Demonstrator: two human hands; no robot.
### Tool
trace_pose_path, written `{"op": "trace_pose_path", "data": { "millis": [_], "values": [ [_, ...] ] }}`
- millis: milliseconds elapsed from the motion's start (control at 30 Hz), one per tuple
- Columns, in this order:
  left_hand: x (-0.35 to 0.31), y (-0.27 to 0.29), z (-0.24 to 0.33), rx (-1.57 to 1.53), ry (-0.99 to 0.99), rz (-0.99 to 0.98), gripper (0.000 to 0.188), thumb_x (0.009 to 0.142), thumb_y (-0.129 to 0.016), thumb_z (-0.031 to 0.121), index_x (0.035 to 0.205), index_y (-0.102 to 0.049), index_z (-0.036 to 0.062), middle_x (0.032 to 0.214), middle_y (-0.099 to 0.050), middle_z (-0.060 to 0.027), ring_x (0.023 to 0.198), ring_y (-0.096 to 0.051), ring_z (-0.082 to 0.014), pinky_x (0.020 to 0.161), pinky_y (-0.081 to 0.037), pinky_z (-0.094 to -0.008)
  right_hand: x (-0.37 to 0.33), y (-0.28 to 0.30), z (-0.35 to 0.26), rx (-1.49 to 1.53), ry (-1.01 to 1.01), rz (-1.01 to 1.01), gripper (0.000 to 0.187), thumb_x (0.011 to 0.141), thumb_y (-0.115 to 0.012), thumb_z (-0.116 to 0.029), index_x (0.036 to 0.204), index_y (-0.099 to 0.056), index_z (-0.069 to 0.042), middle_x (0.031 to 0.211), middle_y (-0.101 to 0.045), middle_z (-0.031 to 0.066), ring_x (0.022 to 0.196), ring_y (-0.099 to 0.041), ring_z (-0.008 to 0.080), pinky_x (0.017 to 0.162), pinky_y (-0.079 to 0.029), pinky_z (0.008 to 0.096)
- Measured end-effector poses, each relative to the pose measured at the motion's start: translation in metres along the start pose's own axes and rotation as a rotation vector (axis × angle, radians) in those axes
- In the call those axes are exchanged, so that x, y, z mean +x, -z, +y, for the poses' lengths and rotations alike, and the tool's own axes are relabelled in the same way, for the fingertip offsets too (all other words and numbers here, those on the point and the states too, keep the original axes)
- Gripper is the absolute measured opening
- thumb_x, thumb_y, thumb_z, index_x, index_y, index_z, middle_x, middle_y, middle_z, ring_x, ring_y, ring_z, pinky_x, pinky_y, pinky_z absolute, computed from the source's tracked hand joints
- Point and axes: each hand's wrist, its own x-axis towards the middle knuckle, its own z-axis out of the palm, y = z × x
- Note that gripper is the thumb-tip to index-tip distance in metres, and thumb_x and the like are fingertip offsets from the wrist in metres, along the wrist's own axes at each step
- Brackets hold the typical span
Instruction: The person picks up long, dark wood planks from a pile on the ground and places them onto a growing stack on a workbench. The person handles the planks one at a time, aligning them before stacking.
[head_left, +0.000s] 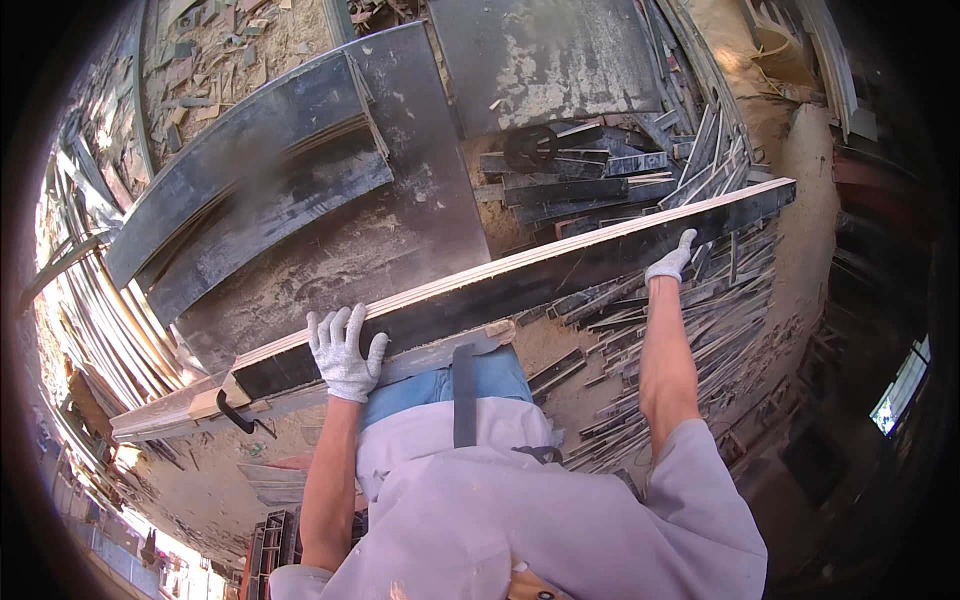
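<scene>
Above the sawdust-strewn worktable (420,230), both gloved hands grasp a long dark plank (520,285): left hand (343,352), right hand (670,263).

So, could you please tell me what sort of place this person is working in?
Probably an open-air woodworking or formwork yard. Both gloved hands, the left hand and the right hand, grip a long dark-faced plywood strip. Large dark panels lie ahead, cut offcuts are heaped to the right, and sawdust covers the ground.

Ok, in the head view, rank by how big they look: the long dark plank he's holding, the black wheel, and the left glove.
1. Long dark plank
2. Left glove
3. Black wheel, though it lies farther away, so its true size against the glove is unsure.
</scene>
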Motion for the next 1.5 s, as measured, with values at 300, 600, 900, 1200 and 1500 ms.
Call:
{"op": "trace_pose_path", "data": {
  "millis": [300, 600, 900, 1200, 1500],
  "values": [
    [-0.001, -0.004, 0.005, -0.023, 0.004, 0.147, 0.041, 0.098, -0.07, 0.04, 0.129, -0.068, 0.013, 0.123, -0.067, -0.0128, 0.12, -0.061, -0.0358, 0.118, -0.037, -0.0572, 0.024, -0.006, -0.013, -0.02, 0.026, 0.028, 0.079, 0.096, -0.057, -0.078, 0.147, -0.064, -0.017, 0.15, -0.065, 0.007, 0.133, -0.059, 0.0371, 0.117, -0.042, 0.0592],
    [-0.001, -0.009, 0.009, -0.009, -0.022, 0.253, 0.032, 0.098, -0.071, 0.035, 0.121, -0.071, 0.0132, 0.112, -0.068, -0.0101, 0.108, -0.062, -0.033, 0.105, -0.043, -0.0487, -0.015, -0.01, -0.039, -0.379, -0.28, -0.12, 0.111, 0.087, -0.045, -0.096, 0.156, -0.05, -0.009, 0.146, -0.063, 0.0234, 0.133, -0.06, 0.0477, 0.112, -0.048, 0.063],
    [-0.009, -0.015, 0.012, 0.058, -0.01, 0.302, 0.033, 0.101, -0.067, 0.038, 0.122, -0.07, 0.0131, 0.11, -0.067, -0.0115, 0.11, -0.062, -0.0339, 0.103, -0.044, -0.048, -0.168, -0.03, -0.074, -1.881, 1.549, -0.74, 0.114, 0.073, -0.089, -0.053, 0.16, -0.037, -0.001, 0.157, -0.046, 0.0261, 0.149, -0.041, 0.042, 0.125, -0.031, 0.0525],
    [-0.007, -0.02, 0.014, 0.089, 0.02, 0.313, 0.033, 0.1, -0.07, 0.038, 0.122, -0.071, 0.0135, 0.111, -0.069, -0.0109, 0.11, -0.062, -0.0347, 0.107, -0.043, -0.0501, -0.127, -0.087, -0.04, -2.021, 1.744, -1.154, 0.085, 0.068, -0.074, -0.013, 0.146, -0.046, 0.007, 0.123, -0.059, 0.0251, 0.115, -0.06, 0.041, 0.101, -0.047, 0.0502],
    [-0.014, -0.027, 0.012, 0.128, -0.021, 0.345, 0.036, 0.103, -0.066, 0.039, 0.126, -0.071, 0.0123, 0.113, -0.07, -0.0115, 0.112, -0.062, -0.0349, 0.114, -0.04, -0.0516, -0.118, -0.083, -0.032, -2.122, 1.681, -1.122, 0.088, 0.062, -0.08, -0.017, 0.141, -0.048, 0.005, 0.127, -0.058, 0.0245, 0.12, -0.058, 0.0414, 0.105, -0.046, 0.0493]
  ]
}}
